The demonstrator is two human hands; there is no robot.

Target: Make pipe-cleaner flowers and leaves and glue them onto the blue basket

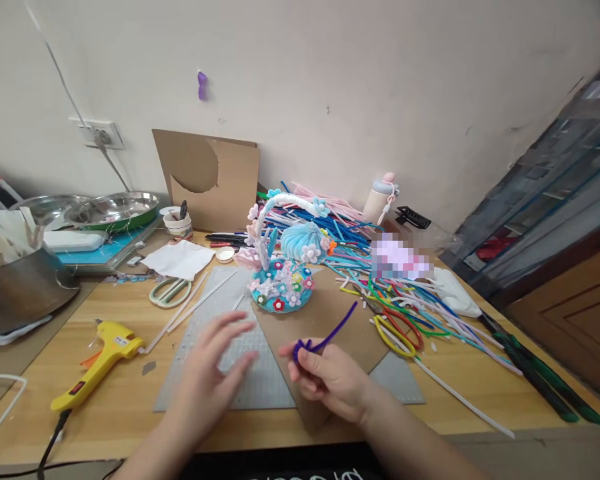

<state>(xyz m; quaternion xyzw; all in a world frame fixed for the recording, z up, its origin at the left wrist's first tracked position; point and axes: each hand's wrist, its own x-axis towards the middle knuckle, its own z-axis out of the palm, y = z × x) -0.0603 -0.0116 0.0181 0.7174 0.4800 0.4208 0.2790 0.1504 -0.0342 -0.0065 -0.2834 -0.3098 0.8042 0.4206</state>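
Both bare hands are in view at the lower centre of the frame, above a wooden table (120, 433). The right hand (337, 380) is closed, thumb against fingers, and clamped on a purple fuzzy stem (337, 328). The stem sits at lower centre; its near end is bent into a small coil at the fingertips, and its free end points toward the upper right. The left hand (213, 373), left of centre, is spread, thumb and fingers apart, over a grey cutting mat (177, 383) (its outline slightly blurred). Beneath the stem lies a brown cardboard sheet (353, 347), overlapping the mat. Just beyond, at mid-frame, stands a blue flower-covered ornament (300, 243) with an arched white handle. A yellow glue gun (97, 363) lies at lower left, with pale-handled scissors (170, 292) above it. Loose coloured stems (345, 227) are heaped behind the ornament and spread to the right of the frame.
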